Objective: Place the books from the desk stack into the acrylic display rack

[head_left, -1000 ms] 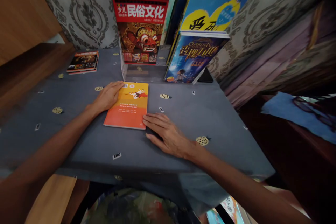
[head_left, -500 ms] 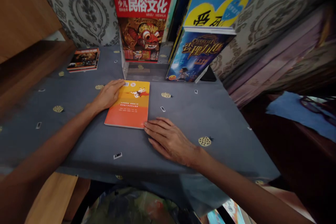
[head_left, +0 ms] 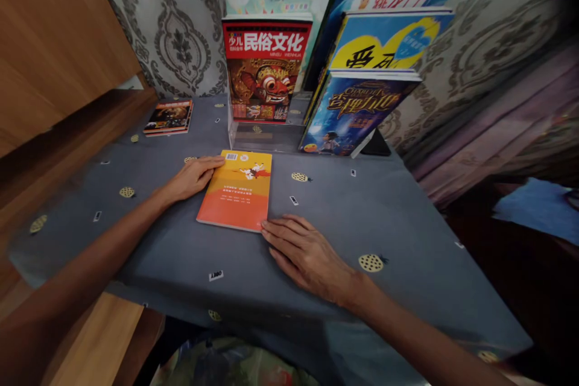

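Observation:
An orange-and-yellow book [head_left: 237, 190] lies flat on the grey-blue tablecloth [head_left: 371, 205], back cover up. My left hand [head_left: 193, 176] rests against its left edge near the far corner, fingers loosely curled onto the cover. My right hand [head_left: 307, 253] lies flat on the cloth with fingers stretched out, the fingertips touching the book's near right corner. Neither hand holds anything.
A clear stand [head_left: 262, 132] behind the book holds a red magazine [head_left: 266, 69]. To its right lean a dark blue book [head_left: 353, 111] and a blue-yellow book [head_left: 384, 39]. A small stack of books [head_left: 169, 116] lies far left. A wooden panel [head_left: 58, 42] stands left; curtains [head_left: 497, 102] hang right.
Both hands and the book keep their places relative to each other. The view has shifted, so everything sits a little lower and further right in the picture.

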